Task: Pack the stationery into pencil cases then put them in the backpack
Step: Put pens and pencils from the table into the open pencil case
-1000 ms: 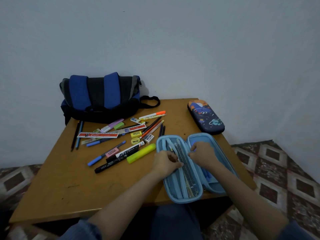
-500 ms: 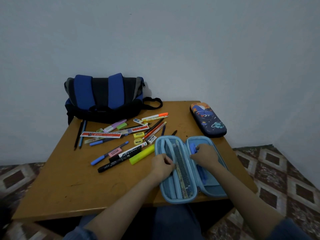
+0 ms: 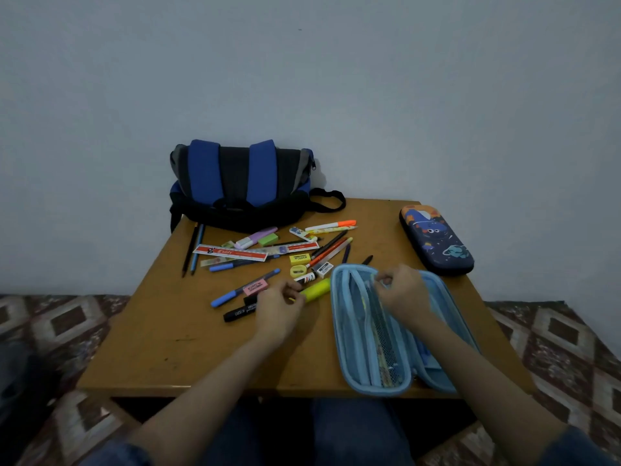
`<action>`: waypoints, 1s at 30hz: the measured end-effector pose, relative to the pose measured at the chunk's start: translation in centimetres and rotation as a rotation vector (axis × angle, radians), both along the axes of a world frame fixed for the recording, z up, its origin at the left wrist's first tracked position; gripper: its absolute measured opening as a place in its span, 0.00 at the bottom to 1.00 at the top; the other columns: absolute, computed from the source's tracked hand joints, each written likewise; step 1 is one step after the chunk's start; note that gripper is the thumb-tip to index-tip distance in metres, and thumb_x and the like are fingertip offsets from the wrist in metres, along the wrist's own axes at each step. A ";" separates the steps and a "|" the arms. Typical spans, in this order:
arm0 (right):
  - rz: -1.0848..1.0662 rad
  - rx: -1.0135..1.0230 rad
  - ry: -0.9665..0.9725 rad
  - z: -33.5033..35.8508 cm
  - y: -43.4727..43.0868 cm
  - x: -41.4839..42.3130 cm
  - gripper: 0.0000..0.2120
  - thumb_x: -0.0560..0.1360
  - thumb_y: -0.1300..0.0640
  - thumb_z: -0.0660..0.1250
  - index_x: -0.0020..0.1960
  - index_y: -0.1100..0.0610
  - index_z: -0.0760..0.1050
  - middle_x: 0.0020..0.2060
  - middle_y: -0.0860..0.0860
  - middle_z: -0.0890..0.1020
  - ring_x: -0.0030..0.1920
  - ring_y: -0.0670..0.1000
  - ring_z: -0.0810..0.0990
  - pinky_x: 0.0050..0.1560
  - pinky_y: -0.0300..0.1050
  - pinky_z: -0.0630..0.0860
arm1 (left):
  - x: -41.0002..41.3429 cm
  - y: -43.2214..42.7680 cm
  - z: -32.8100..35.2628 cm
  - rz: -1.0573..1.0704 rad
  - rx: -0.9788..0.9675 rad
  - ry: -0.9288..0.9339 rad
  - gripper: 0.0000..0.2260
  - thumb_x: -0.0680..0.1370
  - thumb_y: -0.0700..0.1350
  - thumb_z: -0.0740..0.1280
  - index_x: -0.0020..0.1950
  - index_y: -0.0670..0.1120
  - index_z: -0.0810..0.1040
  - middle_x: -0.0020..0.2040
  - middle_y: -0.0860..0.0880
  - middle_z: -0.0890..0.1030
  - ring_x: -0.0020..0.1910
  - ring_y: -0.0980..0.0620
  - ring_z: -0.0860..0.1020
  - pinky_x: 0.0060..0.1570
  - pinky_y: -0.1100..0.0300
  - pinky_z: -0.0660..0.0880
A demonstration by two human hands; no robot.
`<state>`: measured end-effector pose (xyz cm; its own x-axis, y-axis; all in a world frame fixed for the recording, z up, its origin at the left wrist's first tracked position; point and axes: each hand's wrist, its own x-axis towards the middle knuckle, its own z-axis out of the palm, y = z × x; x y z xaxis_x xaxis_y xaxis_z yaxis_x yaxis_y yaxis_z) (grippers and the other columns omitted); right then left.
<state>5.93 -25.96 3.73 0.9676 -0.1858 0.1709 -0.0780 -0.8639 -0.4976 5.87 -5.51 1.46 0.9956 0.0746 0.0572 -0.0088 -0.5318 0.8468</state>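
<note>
Now left hand (image 3: 278,306) pinches the yellow highlighter (image 3: 317,289); right hand (image 3: 404,294) pinches the blue pencil case (image 3: 337,317).

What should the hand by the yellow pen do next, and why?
Probably lift the yellow highlighter and carry it into the light-blue pencil case. The left hand seems to pinch its near end, and the right hand grips the case's middle divider, with the case lying open right beside it.

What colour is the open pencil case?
The open pencil case is light blue, head view.
</note>
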 end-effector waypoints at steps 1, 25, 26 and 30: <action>0.052 -0.007 -0.019 0.4 1.1 0.3 0.09 0.75 0.60 0.65 0.44 0.64 0.82 0.40 0.56 0.81 0.42 0.55 0.79 0.41 0.46 0.74 | 0.3 1.5 0.0 0.054 0.042 -0.015 0.06 0.77 0.42 0.65 0.53 0.45 0.77 0.46 0.49 0.78 0.43 0.55 0.75 0.37 0.67 0.70; 0.560 -0.725 0.091 -1.5 22.7 4.7 0.11 0.76 0.62 0.61 0.57 0.58 0.75 0.60 0.55 0.74 0.64 0.57 0.67 0.64 0.56 0.63 | -1.1 16.3 -5.4 0.219 0.534 -0.023 0.16 0.80 0.43 0.57 0.67 0.41 0.70 0.70 0.42 0.68 0.69 0.44 0.63 0.69 0.52 0.61; 0.554 -0.747 0.088 -1.6 22.9 4.8 0.10 0.76 0.62 0.62 0.56 0.58 0.76 0.59 0.55 0.75 0.63 0.58 0.67 0.64 0.56 0.62 | -1.1 16.3 -5.4 0.218 0.532 -0.023 0.16 0.80 0.43 0.57 0.67 0.41 0.70 0.70 0.42 0.68 0.69 0.44 0.63 0.69 0.52 0.61; 0.628 -0.733 0.033 -2.1 23.2 5.3 0.12 0.76 0.62 0.61 0.59 0.57 0.74 0.60 0.54 0.75 0.64 0.57 0.67 0.67 0.56 0.59 | -1.1 16.4 -5.4 0.218 0.514 -0.027 0.17 0.80 0.44 0.57 0.68 0.41 0.69 0.70 0.43 0.67 0.70 0.45 0.62 0.69 0.54 0.59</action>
<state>11.21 -2.80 1.67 0.8606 0.5091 0.0092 0.4998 -0.8481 0.1760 4.75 10.91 -3.96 0.9579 0.2339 0.1663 0.1289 -0.8684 0.4787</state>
